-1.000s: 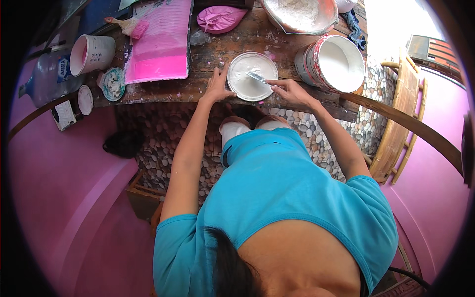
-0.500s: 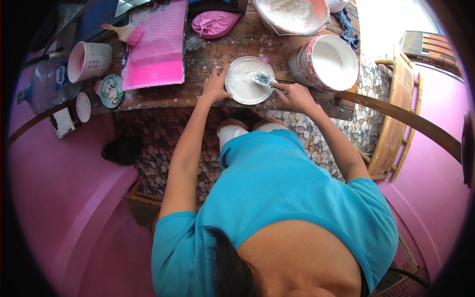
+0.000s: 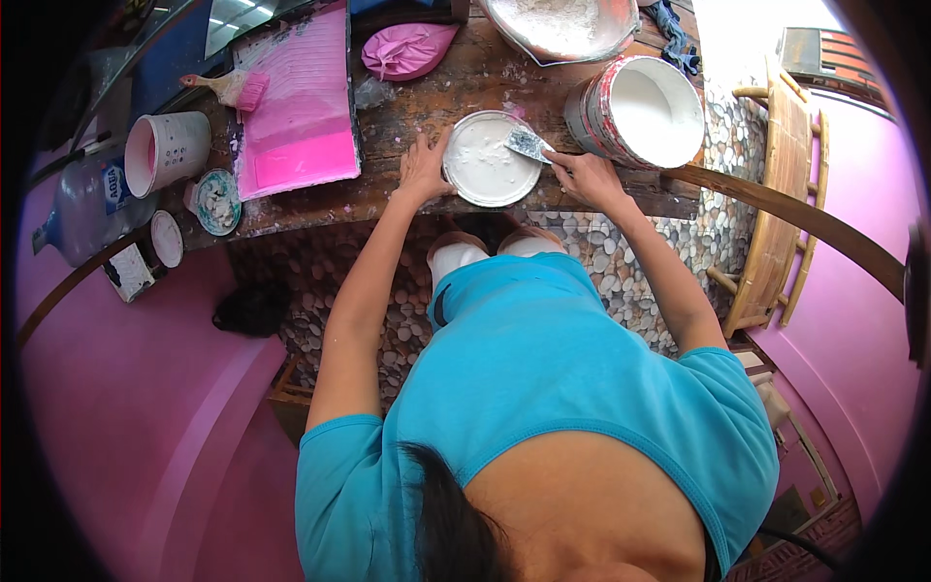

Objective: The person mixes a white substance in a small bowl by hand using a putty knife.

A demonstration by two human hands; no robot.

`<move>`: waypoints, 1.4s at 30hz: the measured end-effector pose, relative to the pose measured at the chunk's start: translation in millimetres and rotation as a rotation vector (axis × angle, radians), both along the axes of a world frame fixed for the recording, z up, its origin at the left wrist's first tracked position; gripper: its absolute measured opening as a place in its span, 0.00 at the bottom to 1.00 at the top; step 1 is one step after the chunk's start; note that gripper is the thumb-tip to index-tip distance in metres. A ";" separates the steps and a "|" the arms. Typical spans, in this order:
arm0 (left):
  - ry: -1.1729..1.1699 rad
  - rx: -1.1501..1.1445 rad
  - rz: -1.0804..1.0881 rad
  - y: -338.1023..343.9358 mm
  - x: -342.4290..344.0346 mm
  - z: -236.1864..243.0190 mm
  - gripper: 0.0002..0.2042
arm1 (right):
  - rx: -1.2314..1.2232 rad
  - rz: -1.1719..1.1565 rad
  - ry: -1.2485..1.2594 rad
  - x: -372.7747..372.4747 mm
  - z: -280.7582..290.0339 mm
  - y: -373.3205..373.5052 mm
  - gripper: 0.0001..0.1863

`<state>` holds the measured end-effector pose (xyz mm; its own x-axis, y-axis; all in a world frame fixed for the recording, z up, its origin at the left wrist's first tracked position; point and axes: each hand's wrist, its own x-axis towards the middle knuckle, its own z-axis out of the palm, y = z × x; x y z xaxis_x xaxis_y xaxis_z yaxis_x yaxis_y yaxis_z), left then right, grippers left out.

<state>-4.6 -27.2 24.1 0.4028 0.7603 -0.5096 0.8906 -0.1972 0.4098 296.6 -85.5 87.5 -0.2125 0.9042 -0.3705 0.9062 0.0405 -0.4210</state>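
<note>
A round tub (image 3: 449, 175) of lumpy white paste stands near the front edge of the wooden table. My left hand (image 3: 424, 167) rests against its left side, thumb and fingers spread along the rim. In my right hand (image 3: 588, 180) is a putty knife (image 3: 529, 145), gripped by its handle. Its flat blade, smeared with white, lies over the right part of the paste; whether it touches the surface I cannot tell. Just to the right, close to my right hand, is a large red-streaked bucket (image 3: 593, 118) with a white inside.
Left of the tub lies a pink paint tray (image 3: 291, 92) with a brush (image 3: 233, 89) on its edge. Beyond are a pink bag (image 3: 409, 51) and a basin (image 3: 621, 29) of white powder. A white pail (image 3: 179, 150), a small bowl (image 3: 216, 202) and a plastic bottle (image 3: 82, 209) crowd the left end.
The putty knife has turned and shifted slightly right and up across the paste, its blade now pointing up-left. My left hand still holds the tub's side. The whole view has tilted slightly.
</note>
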 end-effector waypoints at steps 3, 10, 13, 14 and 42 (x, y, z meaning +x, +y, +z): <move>-0.023 0.052 -0.008 -0.5 -2.1 -0.8 0.61 | -0.016 0.011 -0.015 -2.7 -0.7 5.1 0.16; 0.000 0.037 -0.012 -2.3 1.2 -3.0 0.61 | 0.029 0.041 0.053 -6.4 -13.2 20.7 0.17; 0.028 0.110 -0.007 -2.7 -1.8 -4.5 0.62 | -0.003 0.050 0.038 -10.4 -8.8 25.4 0.18; 0.026 0.073 -0.010 -1.2 -1.1 -4.5 0.62 | 0.001 0.051 0.048 -9.3 -8.4 25.8 0.18; -0.082 0.076 0.163 -24.9 -2.0 -6.1 0.58 | -0.079 0.142 0.214 -19.9 11.6 3.6 0.19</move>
<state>-6.6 -52.0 18.0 0.3092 0.8540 -0.4184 0.8773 -0.0864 0.4720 276.6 -81.9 99.0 -0.4164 0.8298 -0.3717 0.7837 0.1203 -0.6094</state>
